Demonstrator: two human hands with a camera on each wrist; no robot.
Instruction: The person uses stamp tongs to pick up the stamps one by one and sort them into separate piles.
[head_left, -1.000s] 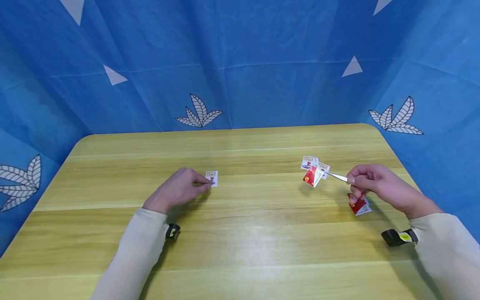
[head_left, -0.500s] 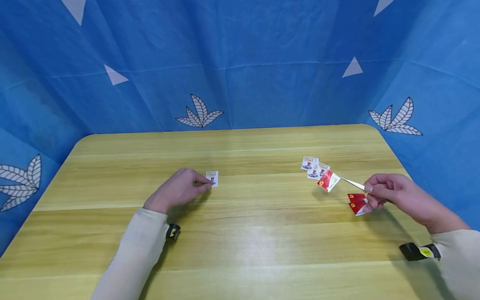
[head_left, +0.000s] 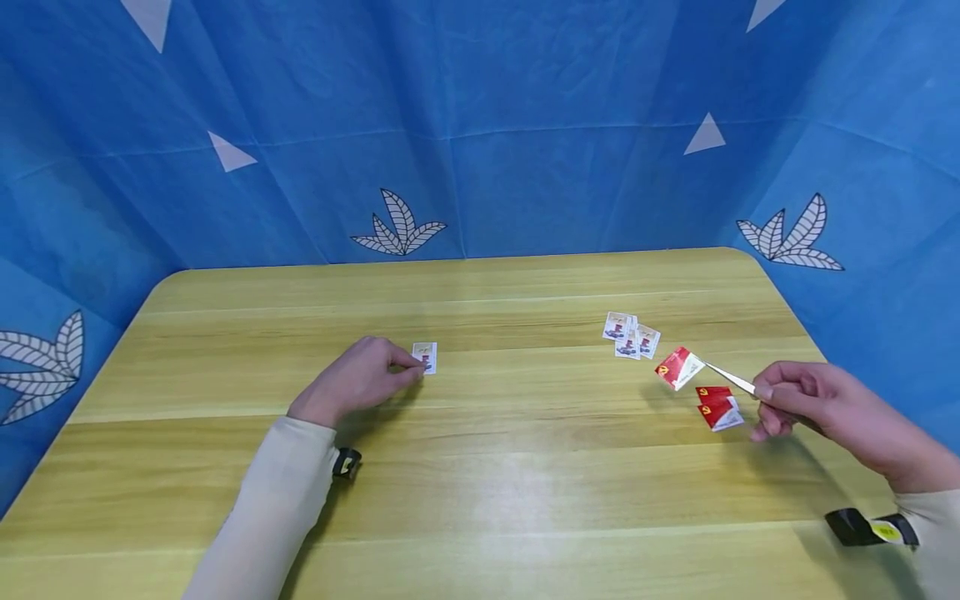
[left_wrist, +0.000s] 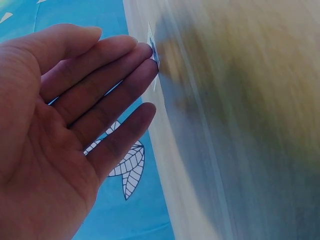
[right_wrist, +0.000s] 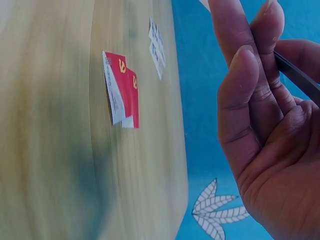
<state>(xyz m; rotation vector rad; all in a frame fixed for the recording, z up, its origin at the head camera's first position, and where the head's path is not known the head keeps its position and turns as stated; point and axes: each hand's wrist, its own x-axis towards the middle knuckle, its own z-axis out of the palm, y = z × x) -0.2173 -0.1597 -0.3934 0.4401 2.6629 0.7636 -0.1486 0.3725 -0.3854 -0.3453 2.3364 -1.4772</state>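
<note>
Metal tweezers (head_left: 731, 377) are pinched between the thumb and fingers of my right hand (head_left: 832, 408). Their tips hold a red-and-white stamp (head_left: 680, 368) above the table. In the right wrist view the dark tweezers (right_wrist: 297, 79) run past my right hand (right_wrist: 270, 125), and the held stamp is out of sight. My left hand (head_left: 367, 379) rests its fingertips on a white-bordered stamp (head_left: 424, 353). The left wrist view shows that left hand (left_wrist: 85, 100) with fairly straight fingers and the thumb apart, fingertips against the thin stamp (left_wrist: 153, 47).
Two overlapping red-and-white stamps (head_left: 718, 408) lie below the held one. Several white-bordered stamps (head_left: 630, 335) overlap farther back. All lie on a wooden table (head_left: 480, 467). Blue patterned cloth (head_left: 480, 133) hangs behind and at the sides.
My right hand has moved right and toward me, carrying the tweezers and the red-and-white stamp away from the white-bordered stamps. The left hand has stayed in place.
</note>
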